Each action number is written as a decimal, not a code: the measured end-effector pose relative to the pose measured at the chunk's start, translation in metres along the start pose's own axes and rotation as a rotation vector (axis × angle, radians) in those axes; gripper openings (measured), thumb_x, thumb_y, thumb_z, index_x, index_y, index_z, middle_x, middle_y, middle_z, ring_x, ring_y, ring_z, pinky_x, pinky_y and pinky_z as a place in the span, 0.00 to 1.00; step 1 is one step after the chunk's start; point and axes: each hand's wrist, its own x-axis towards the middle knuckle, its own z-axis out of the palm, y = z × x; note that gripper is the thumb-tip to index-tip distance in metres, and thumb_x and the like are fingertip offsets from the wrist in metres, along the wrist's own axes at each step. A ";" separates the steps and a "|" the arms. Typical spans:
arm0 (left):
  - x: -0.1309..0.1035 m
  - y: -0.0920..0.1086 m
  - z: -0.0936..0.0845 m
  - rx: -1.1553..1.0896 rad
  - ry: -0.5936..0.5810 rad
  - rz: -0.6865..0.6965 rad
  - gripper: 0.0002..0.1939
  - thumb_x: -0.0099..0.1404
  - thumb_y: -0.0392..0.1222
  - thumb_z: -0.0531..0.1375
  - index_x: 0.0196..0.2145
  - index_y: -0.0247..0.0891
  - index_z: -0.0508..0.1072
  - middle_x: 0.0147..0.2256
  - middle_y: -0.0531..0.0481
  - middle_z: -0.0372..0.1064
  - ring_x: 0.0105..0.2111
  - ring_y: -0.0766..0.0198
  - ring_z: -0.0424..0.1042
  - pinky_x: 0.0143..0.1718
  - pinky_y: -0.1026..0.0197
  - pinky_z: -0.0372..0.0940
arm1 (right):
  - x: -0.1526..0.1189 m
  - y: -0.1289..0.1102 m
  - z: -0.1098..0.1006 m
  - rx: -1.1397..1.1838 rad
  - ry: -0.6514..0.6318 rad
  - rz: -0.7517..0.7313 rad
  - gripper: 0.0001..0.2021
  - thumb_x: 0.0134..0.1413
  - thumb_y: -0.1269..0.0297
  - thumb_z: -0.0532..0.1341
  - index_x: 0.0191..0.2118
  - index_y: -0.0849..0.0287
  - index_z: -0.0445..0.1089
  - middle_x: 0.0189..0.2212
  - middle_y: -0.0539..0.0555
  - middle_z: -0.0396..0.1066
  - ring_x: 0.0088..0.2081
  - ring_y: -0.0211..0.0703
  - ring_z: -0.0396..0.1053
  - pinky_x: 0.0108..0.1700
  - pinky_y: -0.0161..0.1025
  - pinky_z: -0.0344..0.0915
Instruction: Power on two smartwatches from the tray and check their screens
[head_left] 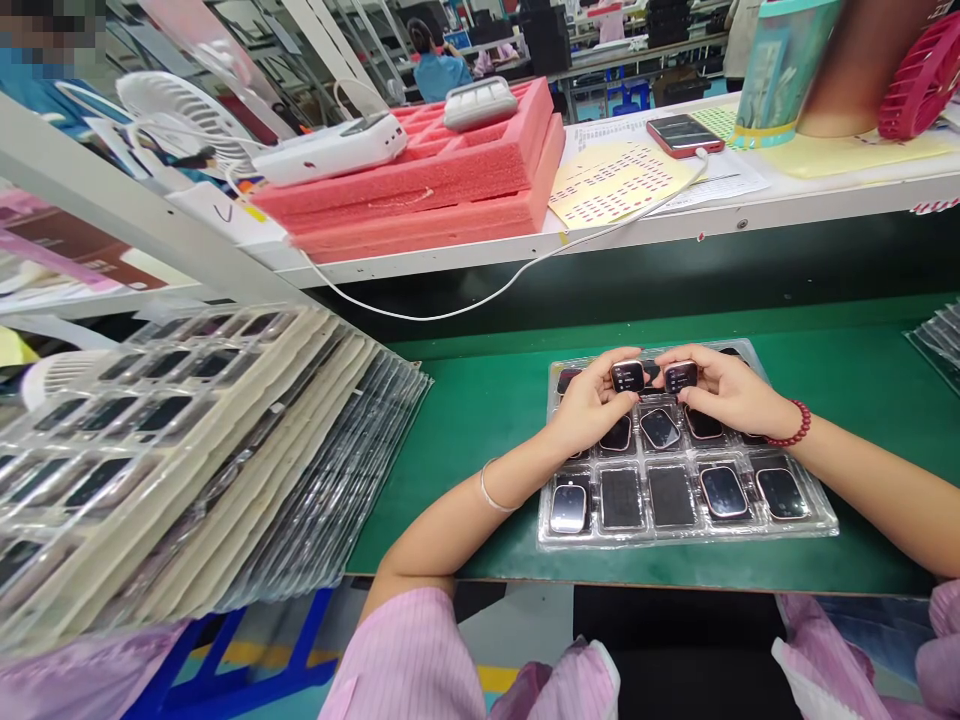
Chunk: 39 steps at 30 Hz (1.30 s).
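Above a clear plastic tray (551, 530), my left hand (592, 405) grips one small watch (628, 376) between thumb and fingers. My right hand (724, 385) holds a second watch (681, 377) close beside it. Both watches face up with lit screens showing small marks. More watches with dark screens lie in the tray's compartments, among them one at the front left (568, 508) and one tilted in the middle row (660, 429). Two front-row compartments, left of centre, hold no watch. My hands cover part of the tray's back rows.
A tall stack of plastic trays with watches (300, 480) leans on the left. Behind the green table (465, 450) runs a white shelf (825, 200) with red foam blocks (420, 190), papers, a phone (685, 134) and a cup (784, 70). A white cable (450, 317) hangs from the shelf.
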 end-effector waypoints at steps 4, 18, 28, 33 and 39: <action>0.000 -0.001 0.001 0.001 -0.024 0.013 0.23 0.59 0.33 0.61 0.53 0.38 0.69 0.45 0.44 0.75 0.42 0.61 0.75 0.44 0.58 0.71 | 0.000 -0.001 0.001 -0.047 -0.034 -0.038 0.19 0.52 0.73 0.59 0.51 0.57 0.71 0.47 0.59 0.76 0.46 0.50 0.76 0.45 0.47 0.74; -0.003 0.014 0.004 0.018 0.000 -0.054 0.11 0.63 0.38 0.59 0.43 0.35 0.73 0.37 0.46 0.76 0.35 0.63 0.76 0.33 0.63 0.71 | 0.001 -0.009 0.002 0.092 -0.050 0.085 0.10 0.56 0.66 0.61 0.43 0.59 0.74 0.39 0.57 0.79 0.40 0.47 0.78 0.31 0.37 0.75; -0.003 0.010 0.005 -0.015 0.014 -0.061 0.11 0.63 0.38 0.60 0.43 0.35 0.74 0.37 0.46 0.75 0.38 0.61 0.76 0.34 0.62 0.72 | 0.001 -0.007 0.002 0.086 -0.050 0.076 0.10 0.56 0.67 0.60 0.43 0.59 0.74 0.38 0.56 0.79 0.39 0.46 0.78 0.31 0.37 0.75; -0.002 0.009 0.005 -0.011 0.011 -0.062 0.11 0.62 0.38 0.60 0.43 0.35 0.74 0.37 0.45 0.76 0.38 0.60 0.76 0.35 0.61 0.72 | 0.001 -0.007 0.003 0.079 -0.050 0.072 0.10 0.56 0.66 0.60 0.43 0.59 0.74 0.38 0.56 0.79 0.38 0.46 0.78 0.31 0.37 0.75; -0.003 0.010 0.005 -0.005 0.012 -0.059 0.11 0.63 0.37 0.59 0.43 0.35 0.73 0.37 0.45 0.75 0.38 0.61 0.76 0.34 0.63 0.71 | 0.000 -0.006 0.002 0.065 -0.056 0.073 0.10 0.57 0.67 0.59 0.43 0.59 0.74 0.37 0.56 0.79 0.38 0.45 0.78 0.32 0.37 0.75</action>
